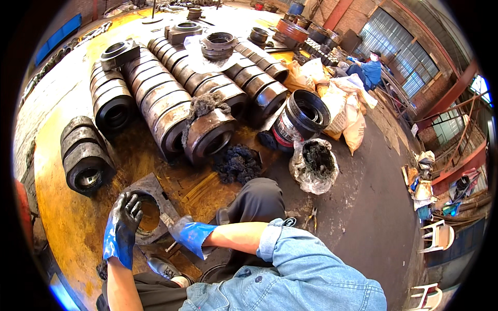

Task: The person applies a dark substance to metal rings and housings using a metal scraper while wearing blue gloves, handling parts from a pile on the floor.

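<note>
On the stained yellow floor in front of me lies a dark square metal plate (168,203) with a large round hole. My left hand (124,215), in a blue glove blackened over the fingers, rests at its left edge with fingers stretched out, holding nothing visible. At the plate's right edge, my right hand (190,231), also blue-gloved, is closed round a small tool with a flat pale end (167,220); its exact kind is unclear. A short metal rod (171,246) shows just below that hand. Whether it belongs to the tool, I cannot tell.
Long rows of thick metal rings (155,98) lie beyond the plate, with dark fibrous wadding (238,163) nearby. A black drum (290,124), a plastic-lined bucket (315,165) and pliers (311,220) are to the right. A person in blue (369,71) sits beyond some sacks (334,106).
</note>
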The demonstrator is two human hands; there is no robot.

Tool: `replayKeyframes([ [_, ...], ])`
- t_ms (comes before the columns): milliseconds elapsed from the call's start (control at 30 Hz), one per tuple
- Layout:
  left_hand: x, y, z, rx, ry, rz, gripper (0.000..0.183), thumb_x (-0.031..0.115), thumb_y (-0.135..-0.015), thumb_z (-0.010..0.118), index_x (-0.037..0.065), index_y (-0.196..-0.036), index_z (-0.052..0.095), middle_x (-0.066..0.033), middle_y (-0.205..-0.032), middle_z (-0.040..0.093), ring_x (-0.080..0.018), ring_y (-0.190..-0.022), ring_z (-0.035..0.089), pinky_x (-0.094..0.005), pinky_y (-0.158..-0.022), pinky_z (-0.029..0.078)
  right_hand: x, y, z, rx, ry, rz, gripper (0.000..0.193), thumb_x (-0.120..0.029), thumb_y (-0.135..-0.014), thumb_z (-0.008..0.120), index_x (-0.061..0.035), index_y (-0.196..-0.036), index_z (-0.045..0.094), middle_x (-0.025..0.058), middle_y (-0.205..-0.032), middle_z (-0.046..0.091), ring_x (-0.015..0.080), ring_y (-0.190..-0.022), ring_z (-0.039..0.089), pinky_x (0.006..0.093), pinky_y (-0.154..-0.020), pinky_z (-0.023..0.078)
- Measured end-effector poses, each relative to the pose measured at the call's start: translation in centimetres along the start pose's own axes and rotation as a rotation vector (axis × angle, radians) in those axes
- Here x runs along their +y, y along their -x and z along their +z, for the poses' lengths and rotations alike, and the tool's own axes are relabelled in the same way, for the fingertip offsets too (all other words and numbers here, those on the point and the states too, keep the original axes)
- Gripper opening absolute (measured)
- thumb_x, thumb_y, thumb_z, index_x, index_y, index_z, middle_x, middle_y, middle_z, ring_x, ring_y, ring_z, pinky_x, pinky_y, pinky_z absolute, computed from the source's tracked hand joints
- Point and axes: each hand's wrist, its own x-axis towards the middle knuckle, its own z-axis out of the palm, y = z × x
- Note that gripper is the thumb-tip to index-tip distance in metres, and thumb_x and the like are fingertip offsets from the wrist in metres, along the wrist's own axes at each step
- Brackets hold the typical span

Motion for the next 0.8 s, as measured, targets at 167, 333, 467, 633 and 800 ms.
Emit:
replayKeyframes([
  [167,0.0,0.0,-0.4,-0.031,0.009,0.004,0.050,0.037,-0.105,0.046,0.006,-0.144,0.043,-0.0114,-0.143,0.052,-0.0225,-0.121,0.054,-0.0369,-0.105,0.040,0.1,0.3,-1.5,-0.086,0.021,-0.095,0.037,-0.018,-0.080,0.065,0.0058,-0.108,0.068,0.0221,-0.087,0.072,0.0358,-0.081,0.072,0.0481,-0.063,0.051],
  [333,0.0,-0.2,-0.3,-0.015,0.012,-0.004,0.049,0.036,-0.105,0.046,0.007,-0.144,0.044,-0.0117,-0.143,0.053,-0.0227,-0.121,0.054,-0.0370,-0.104,0.040,0.1,0.0,-0.3,-0.051,0.034,-0.059,0.032,-0.018,-0.079,0.066,0.0032,-0.103,0.069,0.0209,-0.084,0.072,0.0357,-0.079,0.072,0.0475,-0.061,0.051],
  [467,-0.1,-0.3,0.0,0.005,0.001,-0.008,0.047,0.036,-0.105,0.047,0.007,-0.142,0.045,-0.0112,-0.140,0.054,-0.0224,-0.118,0.055,-0.0368,-0.102,0.042,0.4,0.5,0.1,0.012,0.036,-0.071,0.030,-0.018,-0.080,0.066,0.0020,-0.101,0.070,0.0202,-0.084,0.072,0.0352,-0.078,0.072,0.0470,-0.060,0.050],
  [633,0.2,0.0,0.1,0.019,-0.006,-0.001,0.046,0.036,-0.105,0.047,0.007,-0.141,0.046,-0.0107,-0.139,0.055,-0.0218,-0.117,0.056,-0.0366,-0.100,0.042,-0.1,0.4,-0.9,-0.040,0.071,-0.088,0.029,-0.018,-0.081,0.065,0.0018,-0.101,0.070,0.0205,-0.085,0.072,0.0351,-0.079,0.072,0.0473,-0.060,0.050],
  [800,0.2,0.1,0.1,0.020,-0.017,-0.002,0.047,0.036,-0.105,0.047,0.007,-0.141,0.046,-0.0107,-0.139,0.055,-0.0220,-0.117,0.055,-0.0368,-0.101,0.042,0.0,0.2,-0.1,-0.012,0.084,-0.079,0.027,-0.018,-0.081,0.065,0.0011,-0.099,0.071,0.0202,-0.085,0.072,0.0346,-0.079,0.072,0.0472,-0.061,0.051],
])
